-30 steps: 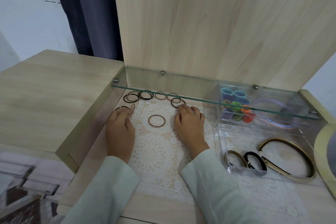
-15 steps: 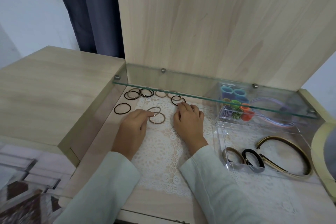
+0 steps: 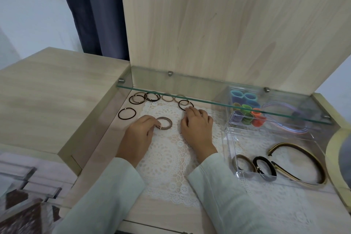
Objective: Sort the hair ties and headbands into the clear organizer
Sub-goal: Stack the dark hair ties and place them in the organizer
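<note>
While the left hand [image 3: 137, 136] pinches the near edge of a tan hair tie [image 3: 169, 124] lying on a lace doily [image 3: 165, 159], the right hand [image 3: 197, 131] rests palm down beside it, fingers loosely curved, holding nothing, fingertips just beside a dark hair tie [image 3: 180, 105]. Other loose hair ties [image 3: 137, 99] lie along the back of the counter [image 3: 115, 135]. At right, the clear organizer [image 3: 228, 148] holds a black-and-gold headband [image 3: 292, 144].
</note>
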`<state>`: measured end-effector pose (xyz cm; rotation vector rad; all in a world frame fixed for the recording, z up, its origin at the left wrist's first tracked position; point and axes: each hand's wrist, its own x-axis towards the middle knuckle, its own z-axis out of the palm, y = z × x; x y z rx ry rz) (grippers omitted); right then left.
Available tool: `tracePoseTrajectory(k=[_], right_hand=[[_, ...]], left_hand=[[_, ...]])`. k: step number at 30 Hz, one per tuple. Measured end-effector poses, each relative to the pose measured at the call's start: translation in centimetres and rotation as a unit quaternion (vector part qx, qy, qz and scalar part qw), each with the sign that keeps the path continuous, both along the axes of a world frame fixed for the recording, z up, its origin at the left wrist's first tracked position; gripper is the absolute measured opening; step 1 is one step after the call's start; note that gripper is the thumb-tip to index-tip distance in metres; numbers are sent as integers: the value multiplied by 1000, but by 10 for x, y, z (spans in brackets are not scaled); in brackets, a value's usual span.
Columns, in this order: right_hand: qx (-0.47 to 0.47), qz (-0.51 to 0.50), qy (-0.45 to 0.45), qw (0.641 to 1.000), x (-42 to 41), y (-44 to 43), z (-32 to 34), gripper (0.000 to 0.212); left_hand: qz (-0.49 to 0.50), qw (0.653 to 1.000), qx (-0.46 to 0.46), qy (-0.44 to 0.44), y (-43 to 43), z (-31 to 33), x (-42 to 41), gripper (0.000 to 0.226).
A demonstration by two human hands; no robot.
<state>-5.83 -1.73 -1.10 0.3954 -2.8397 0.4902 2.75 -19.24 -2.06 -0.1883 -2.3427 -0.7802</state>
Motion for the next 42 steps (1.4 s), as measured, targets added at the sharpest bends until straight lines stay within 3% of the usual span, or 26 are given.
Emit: tracePoseTrajectory(k=[10, 17, 24, 29, 35, 42], right_hand=[[-26, -16, 20, 999, 1, 0, -1, 39], [-40, -151, 57, 986, 1, 3, 1, 30], [24, -30, -11, 999, -17, -10, 12, 50], [49, -17, -27, 998, -31, -15, 19, 38], [-12, 1, 32, 999, -32, -11, 18, 16], [-40, 2, 58, 998, -15, -13, 0, 15]], left_hand=[[10, 999, 3, -33, -1, -4, -1, 23], [44, 997, 17, -60, 3, -1, -2, 35], [132, 983, -32, -122, 2, -8, -6, 38], [148, 974, -40, -165, -1, -12, -10, 43], [142, 971, -31, -190, 2, -10, -9, 48], [138, 971, -19, -195, 3, -7, -6, 45]])
